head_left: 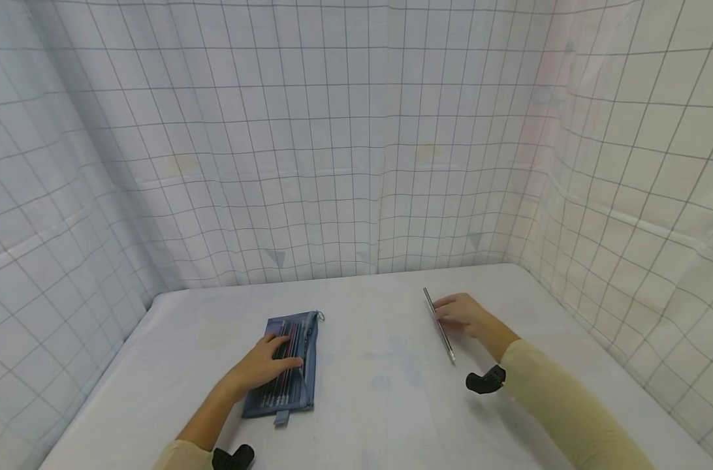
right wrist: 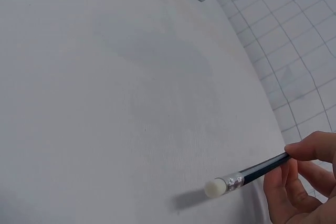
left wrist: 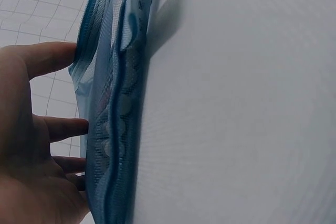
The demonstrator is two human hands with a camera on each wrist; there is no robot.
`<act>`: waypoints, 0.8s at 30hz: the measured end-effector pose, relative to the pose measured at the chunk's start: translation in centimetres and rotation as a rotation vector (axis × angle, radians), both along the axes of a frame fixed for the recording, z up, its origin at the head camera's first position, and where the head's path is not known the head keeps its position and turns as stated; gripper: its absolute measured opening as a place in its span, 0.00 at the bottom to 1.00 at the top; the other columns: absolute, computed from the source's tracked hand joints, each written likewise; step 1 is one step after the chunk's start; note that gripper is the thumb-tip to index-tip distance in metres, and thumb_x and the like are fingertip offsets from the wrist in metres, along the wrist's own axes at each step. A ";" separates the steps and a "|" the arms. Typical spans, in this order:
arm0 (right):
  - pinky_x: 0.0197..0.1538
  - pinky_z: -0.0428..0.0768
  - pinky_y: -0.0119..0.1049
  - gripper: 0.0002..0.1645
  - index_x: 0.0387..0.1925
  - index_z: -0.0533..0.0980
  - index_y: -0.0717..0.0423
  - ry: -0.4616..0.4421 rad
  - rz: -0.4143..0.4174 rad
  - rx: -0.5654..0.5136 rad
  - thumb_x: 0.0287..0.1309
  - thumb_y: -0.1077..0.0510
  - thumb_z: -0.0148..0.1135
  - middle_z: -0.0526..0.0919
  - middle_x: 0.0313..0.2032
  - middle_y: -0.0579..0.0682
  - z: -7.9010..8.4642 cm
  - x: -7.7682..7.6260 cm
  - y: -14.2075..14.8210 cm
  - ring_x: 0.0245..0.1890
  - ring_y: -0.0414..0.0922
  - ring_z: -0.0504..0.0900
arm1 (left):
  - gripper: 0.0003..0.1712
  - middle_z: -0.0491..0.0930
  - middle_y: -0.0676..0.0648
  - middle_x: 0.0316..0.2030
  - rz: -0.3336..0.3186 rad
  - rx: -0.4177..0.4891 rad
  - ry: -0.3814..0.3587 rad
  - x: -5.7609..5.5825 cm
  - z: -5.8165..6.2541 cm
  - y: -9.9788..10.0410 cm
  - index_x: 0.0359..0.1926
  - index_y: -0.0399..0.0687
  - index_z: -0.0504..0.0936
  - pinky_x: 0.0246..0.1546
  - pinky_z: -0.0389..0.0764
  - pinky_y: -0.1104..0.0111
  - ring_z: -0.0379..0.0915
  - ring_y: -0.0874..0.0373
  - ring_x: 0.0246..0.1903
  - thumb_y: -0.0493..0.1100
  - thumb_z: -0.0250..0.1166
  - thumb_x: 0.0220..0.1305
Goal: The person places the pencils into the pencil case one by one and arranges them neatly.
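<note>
A blue mesh zip pencil case (head_left: 305, 385) lies flat on the white table, with several pencils (head_left: 275, 393) showing through its front. My left hand (head_left: 259, 367) rests over it, thumb and fingers spread and fairly straight. In the left wrist view, the thumb touches the mesh beside the zip while the other fingertips press its face. Over on the right, my right hand (head_left: 463, 313) pinches a dark pencil (head_left: 439, 326) between thumb and fingers. The pencil's white eraser (right wrist: 215, 188) and silver ferrule point away from the hand, above a shadow on the cloth.
White cloth covers the table (head_left: 374, 391). Grid-patterned curtains (head_left: 356, 150) close in the back and both sides. A metal ring (head_left: 320, 316) hangs at the case's far corner, and a fabric tab (head_left: 281, 418) sticks out at its near end.
</note>
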State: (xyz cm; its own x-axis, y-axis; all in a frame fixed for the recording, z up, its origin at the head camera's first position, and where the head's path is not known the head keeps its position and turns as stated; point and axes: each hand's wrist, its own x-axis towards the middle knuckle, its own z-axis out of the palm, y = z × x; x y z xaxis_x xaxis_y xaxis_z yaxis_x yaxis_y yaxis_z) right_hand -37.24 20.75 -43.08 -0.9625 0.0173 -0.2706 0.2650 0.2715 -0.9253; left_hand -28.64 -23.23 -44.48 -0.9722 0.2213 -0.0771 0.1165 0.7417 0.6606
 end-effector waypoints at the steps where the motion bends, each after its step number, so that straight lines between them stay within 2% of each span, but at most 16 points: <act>1: 0.43 0.84 0.36 0.24 0.59 0.77 0.72 0.000 0.004 0.002 0.62 0.71 0.66 0.79 0.55 0.63 0.0 0.0 -0.3 0.43 0.48 0.82 | 0.48 0.48 0.20 0.74 0.000 0.004 -0.002 0.0 0.0 0.0 0.74 0.29 0.63 0.65 0.55 0.29 0.45 0.20 0.72 0.59 0.66 0.68; 14: 0.41 0.85 0.35 0.21 0.56 0.79 0.72 -0.013 0.047 -0.030 0.60 0.73 0.68 0.80 0.52 0.61 -0.2 0.1 -3.9 0.40 0.47 0.82 | 0.49 0.47 0.20 0.75 -0.014 0.007 -0.006 -0.2 -0.1 -0.1 0.75 0.30 0.63 0.64 0.55 0.28 0.44 0.20 0.72 0.60 0.66 0.68; 24: 0.39 0.85 0.35 0.19 0.51 0.80 0.70 -0.021 0.074 -0.071 0.57 0.74 0.68 0.81 0.46 0.59 -0.7 -0.3 -6.9 0.37 0.47 0.83 | 0.49 0.46 0.20 0.75 -0.009 0.010 -0.017 -0.3 -0.3 -0.2 0.75 0.30 0.63 0.65 0.54 0.28 0.42 0.20 0.73 0.60 0.66 0.68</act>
